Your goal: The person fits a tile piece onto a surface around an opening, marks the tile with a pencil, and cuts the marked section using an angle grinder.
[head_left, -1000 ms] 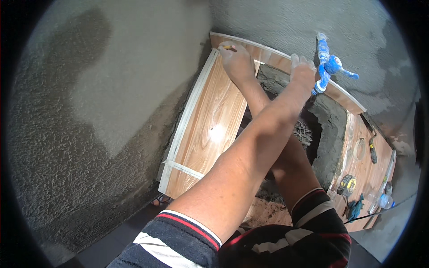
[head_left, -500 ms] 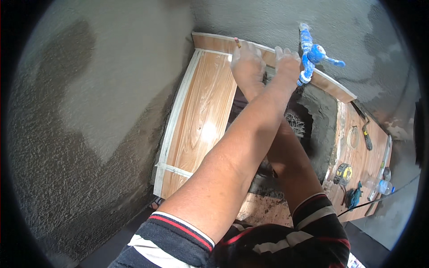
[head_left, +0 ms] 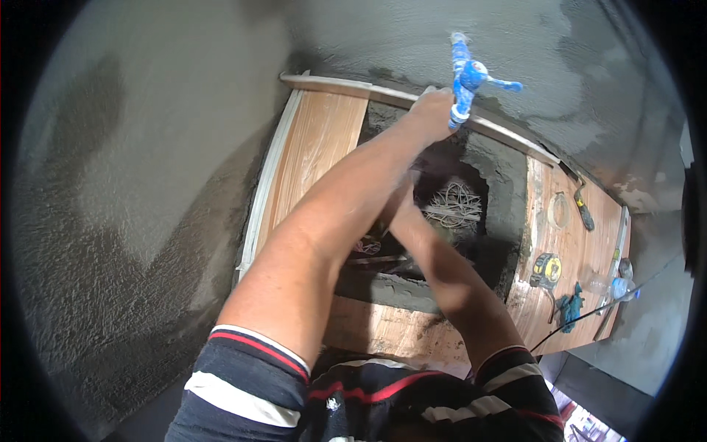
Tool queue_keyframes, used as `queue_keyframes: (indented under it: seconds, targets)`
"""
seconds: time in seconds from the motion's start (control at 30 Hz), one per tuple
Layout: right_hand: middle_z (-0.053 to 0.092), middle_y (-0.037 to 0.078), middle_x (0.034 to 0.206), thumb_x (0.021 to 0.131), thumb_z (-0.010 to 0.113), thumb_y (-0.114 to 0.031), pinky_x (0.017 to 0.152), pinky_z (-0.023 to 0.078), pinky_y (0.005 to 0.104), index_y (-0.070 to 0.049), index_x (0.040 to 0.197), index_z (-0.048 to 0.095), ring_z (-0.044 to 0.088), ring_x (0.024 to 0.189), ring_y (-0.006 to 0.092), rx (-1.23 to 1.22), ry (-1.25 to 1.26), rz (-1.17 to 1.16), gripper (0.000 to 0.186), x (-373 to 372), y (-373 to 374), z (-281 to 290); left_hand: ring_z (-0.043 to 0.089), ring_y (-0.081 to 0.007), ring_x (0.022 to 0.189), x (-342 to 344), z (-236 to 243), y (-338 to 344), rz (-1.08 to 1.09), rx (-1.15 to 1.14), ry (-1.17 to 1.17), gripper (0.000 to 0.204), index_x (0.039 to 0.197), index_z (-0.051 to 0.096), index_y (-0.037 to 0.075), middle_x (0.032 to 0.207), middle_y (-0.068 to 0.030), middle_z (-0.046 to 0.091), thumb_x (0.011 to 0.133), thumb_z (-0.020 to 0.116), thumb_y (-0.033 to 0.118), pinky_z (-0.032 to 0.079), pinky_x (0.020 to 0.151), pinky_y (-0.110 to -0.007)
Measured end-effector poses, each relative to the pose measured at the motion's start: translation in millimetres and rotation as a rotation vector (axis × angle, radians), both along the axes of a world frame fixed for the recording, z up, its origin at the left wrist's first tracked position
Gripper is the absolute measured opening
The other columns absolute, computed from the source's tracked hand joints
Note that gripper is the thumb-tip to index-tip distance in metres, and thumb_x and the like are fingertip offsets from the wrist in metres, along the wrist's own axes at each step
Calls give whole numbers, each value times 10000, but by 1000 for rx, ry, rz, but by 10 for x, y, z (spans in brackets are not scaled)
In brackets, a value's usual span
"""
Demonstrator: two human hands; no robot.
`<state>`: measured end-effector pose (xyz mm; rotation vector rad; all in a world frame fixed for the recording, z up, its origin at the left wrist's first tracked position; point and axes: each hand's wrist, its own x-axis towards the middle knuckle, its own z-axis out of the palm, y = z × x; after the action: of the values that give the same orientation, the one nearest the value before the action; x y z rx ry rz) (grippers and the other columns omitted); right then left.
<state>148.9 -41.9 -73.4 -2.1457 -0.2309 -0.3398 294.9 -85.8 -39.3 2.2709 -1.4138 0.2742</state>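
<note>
My left hand (head_left: 434, 109) grips the top of a narrow wood-look strip (head_left: 508, 137) along the back wall, just left of a blue valve pipe (head_left: 468, 79). My right hand (head_left: 401, 193) is lower, largely hidden behind my left forearm, over a dark opening edged with grey mortar (head_left: 501, 184). Its fingers and anything in them are out of sight. A wood-look board (head_left: 317, 144) with a white edge lies to the left of the opening, and tangled pale string or wire (head_left: 453, 205) lies inside it.
On the right-hand board (head_left: 552, 309) are a scraper (head_left: 585, 210), a tape measure (head_left: 545, 269), a teal cloth (head_left: 571, 308), a plastic bottle (head_left: 621, 289) and a coiled clear band (head_left: 560, 210). A thin black cord crosses them. Rough plastered walls (head_left: 132, 184) rise at left and back.
My right hand, earlier up at the back strip with a pencil, has dropped down toward the opening. My left hand stays at the strip. The view has shifted, so the scene sits further left.
</note>
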Motion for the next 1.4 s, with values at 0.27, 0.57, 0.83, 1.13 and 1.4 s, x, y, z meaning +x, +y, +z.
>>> queue_keyframes:
  seconds: [0.27,0.57,0.83,1.13,1.4]
  targets:
    - [755,188,979,855,682,-173,875,538,478,-26,975,758,718,939,374,-630,-69,-60,204,-669,-145,-135,721,-364,884,-692,353,293,-79,-161,282,152,982,694,85,983,-159,685,959,642,226,574,771,-490]
    - [738,238,837,855,649,-179,793,570,525,-5,752,762,721,820,415,-645,310,108,232,-1126,-228,268,653,-276,944,-1157,301,589,-116,71,-181,131,1025,672,130,948,-76,601,914,612,162,588,679,-419]
    - [761,197,932,925,656,-263,817,567,532,-68,934,753,739,918,398,-497,480,165,218,-1514,-382,677,658,-294,920,-1476,560,767,-141,-16,-206,129,1004,673,111,957,-96,622,881,637,119,580,648,-425]
    - [729,236,906,982,690,-353,827,545,506,-36,1061,711,711,901,436,-6,610,117,326,-2240,-595,1171,714,-428,933,-1723,1166,447,-71,144,248,251,1018,716,-4,953,-243,739,857,733,188,560,859,-497]
    - [633,-12,878,1029,711,-403,677,486,312,-52,1101,633,578,744,102,812,200,-463,366,-2480,-207,974,684,-241,832,-1967,1507,-27,-124,274,898,387,1014,718,-106,901,-185,734,897,798,254,541,770,-415]
